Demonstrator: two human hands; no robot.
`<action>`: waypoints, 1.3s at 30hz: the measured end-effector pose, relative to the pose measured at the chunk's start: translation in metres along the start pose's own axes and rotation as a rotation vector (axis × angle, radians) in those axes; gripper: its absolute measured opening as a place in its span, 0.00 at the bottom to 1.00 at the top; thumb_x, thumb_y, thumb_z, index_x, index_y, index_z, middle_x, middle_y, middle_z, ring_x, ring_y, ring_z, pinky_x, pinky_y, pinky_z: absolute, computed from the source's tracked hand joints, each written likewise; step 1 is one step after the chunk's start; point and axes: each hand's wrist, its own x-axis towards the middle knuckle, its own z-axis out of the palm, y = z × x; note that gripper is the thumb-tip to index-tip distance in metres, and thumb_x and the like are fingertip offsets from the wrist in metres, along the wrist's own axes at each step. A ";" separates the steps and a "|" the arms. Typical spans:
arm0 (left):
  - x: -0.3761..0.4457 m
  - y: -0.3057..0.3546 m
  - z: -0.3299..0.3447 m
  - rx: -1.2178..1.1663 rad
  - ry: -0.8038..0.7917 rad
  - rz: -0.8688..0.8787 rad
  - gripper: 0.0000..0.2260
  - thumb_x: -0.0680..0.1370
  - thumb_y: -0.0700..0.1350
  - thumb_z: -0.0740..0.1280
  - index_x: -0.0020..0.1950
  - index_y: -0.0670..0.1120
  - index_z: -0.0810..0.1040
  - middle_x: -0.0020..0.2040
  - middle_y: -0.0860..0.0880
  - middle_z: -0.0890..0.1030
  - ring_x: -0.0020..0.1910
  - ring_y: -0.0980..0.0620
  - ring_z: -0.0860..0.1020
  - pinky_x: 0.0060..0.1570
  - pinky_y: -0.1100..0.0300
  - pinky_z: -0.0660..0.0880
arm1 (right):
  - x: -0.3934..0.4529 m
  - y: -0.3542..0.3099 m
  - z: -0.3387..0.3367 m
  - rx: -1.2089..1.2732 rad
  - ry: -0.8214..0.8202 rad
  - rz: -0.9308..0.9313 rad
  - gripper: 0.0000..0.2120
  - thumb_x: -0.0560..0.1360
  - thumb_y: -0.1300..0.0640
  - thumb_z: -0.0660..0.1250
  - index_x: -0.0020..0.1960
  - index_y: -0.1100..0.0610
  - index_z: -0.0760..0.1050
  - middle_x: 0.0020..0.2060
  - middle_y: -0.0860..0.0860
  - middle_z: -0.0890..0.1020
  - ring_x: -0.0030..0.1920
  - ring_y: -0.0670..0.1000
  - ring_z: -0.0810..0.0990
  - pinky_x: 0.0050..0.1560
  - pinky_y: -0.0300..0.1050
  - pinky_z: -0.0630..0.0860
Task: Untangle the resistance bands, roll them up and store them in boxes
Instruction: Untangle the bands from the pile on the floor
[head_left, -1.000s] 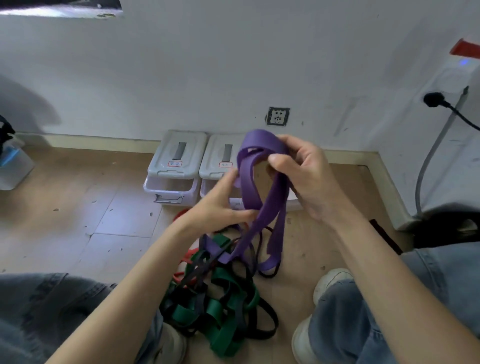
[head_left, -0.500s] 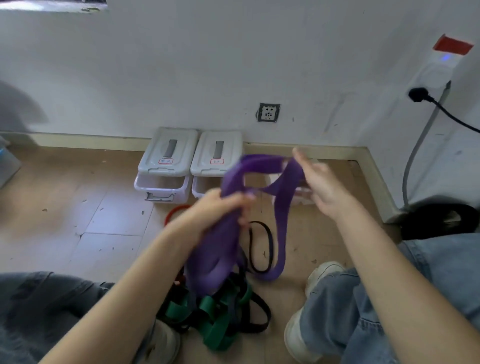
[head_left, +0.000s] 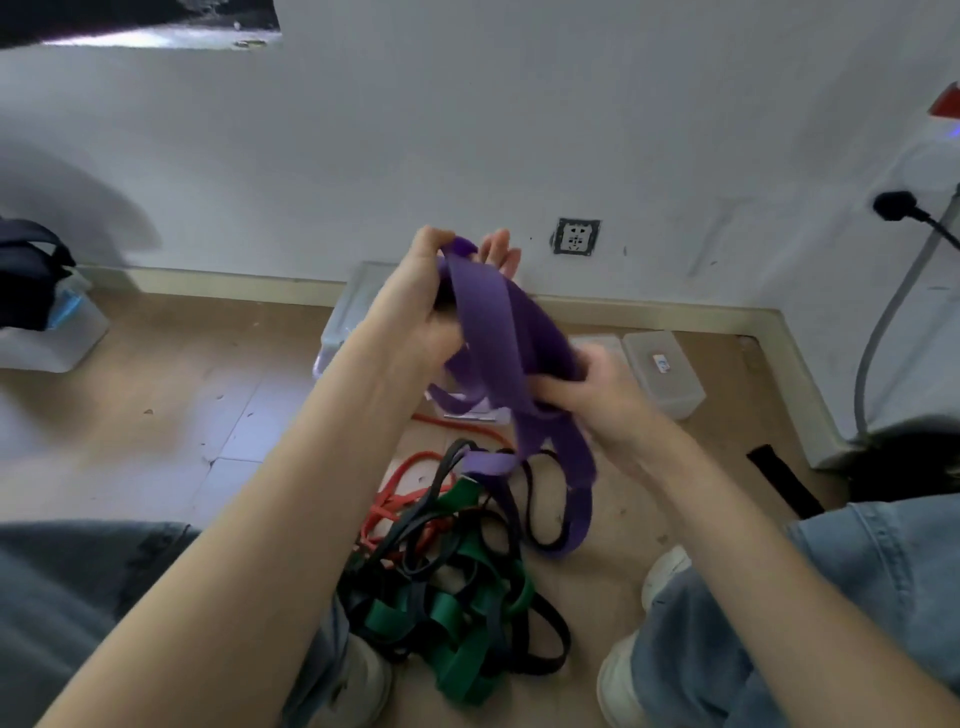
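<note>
Left hand (head_left: 421, 312) is gripping the purple band (head_left: 498, 332) up high, right hand (head_left: 587, 395) is clamping its folds lower down, keeping the loops off the floor (head_left: 156, 415) for rolling (my read). Tangled bands (head_left: 447, 587) are lying between the shoes. Boxes (head_left: 662, 371) are sitting at the floor's far edge by the wall; room to the left.

Illumination is soft, dim and cool, with no hard glare. The brightest patch is a pale streak at the top left edge. A broad diffuse shadow (head_left: 78, 208) lies on the white wall (head_left: 467, 130) at the left. The right hand (head_left: 597, 395) and purple band (head_left: 498, 332) show motion blur. Wide-angle distortion bends the skirting board (head_left: 208, 283) and stretches both forearms toward the lower corners. Fine detail is smeared throughout.
</note>
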 end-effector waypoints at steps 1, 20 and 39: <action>0.001 0.005 -0.005 0.114 -0.013 -0.026 0.12 0.80 0.43 0.59 0.45 0.34 0.73 0.39 0.39 0.81 0.38 0.45 0.81 0.37 0.56 0.79 | 0.000 -0.011 -0.006 0.022 0.059 -0.021 0.07 0.66 0.64 0.70 0.44 0.58 0.78 0.31 0.48 0.83 0.33 0.45 0.81 0.33 0.35 0.75; -0.025 -0.051 -0.120 1.026 0.077 0.001 0.05 0.77 0.35 0.63 0.48 0.44 0.75 0.46 0.40 0.81 0.43 0.46 0.83 0.47 0.50 0.81 | 0.018 -0.002 -0.028 0.302 0.390 0.458 0.15 0.78 0.53 0.59 0.59 0.61 0.73 0.48 0.58 0.83 0.41 0.55 0.83 0.38 0.48 0.81; -0.021 0.136 -0.164 1.658 0.436 0.442 0.09 0.71 0.29 0.67 0.46 0.40 0.79 0.44 0.42 0.79 0.42 0.49 0.74 0.40 0.60 0.70 | 0.124 -0.001 0.107 0.700 -0.075 0.712 0.09 0.79 0.56 0.54 0.48 0.56 0.71 0.26 0.52 0.72 0.32 0.48 0.71 0.53 0.68 0.67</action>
